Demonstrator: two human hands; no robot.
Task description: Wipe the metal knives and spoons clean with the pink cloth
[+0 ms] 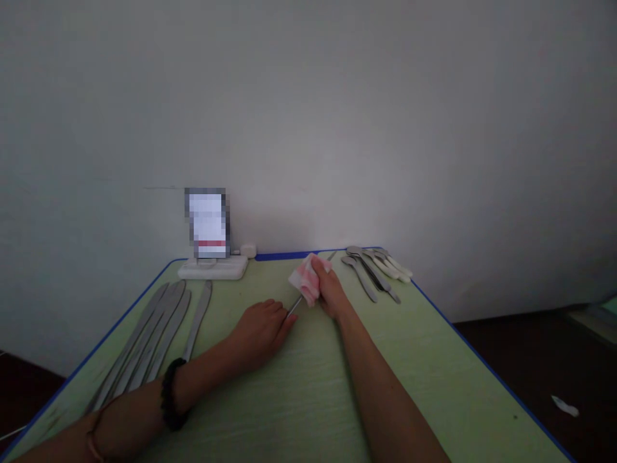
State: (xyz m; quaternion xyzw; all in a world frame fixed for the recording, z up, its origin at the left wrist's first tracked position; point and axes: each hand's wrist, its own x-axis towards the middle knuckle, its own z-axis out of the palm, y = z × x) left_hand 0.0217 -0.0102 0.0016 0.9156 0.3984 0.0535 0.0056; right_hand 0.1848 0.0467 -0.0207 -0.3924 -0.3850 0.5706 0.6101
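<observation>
Over the middle of the table, my left hand (263, 331) is closed around the handle end of a metal table knife (294, 306). My right hand (329, 289) pinches a pink and white cloth (307, 278) wrapped around the knife's upper part. A thin grey tip shows beyond the cloth; the middle of the knife is hidden by it. Left of my left hand, several table knives (157, 331) lie side by side, partly covered by my forearm. One more knife (198, 318) lies slightly apart from them.
A lit phone (208, 222), blurred out, stands on a white base (212, 267) at the back left, beside a white plug (248, 251). Several metal spoons (364, 276) and white-handled utensils (393, 267) lie back right. The blue-edged green table (299, 399) meets the wall.
</observation>
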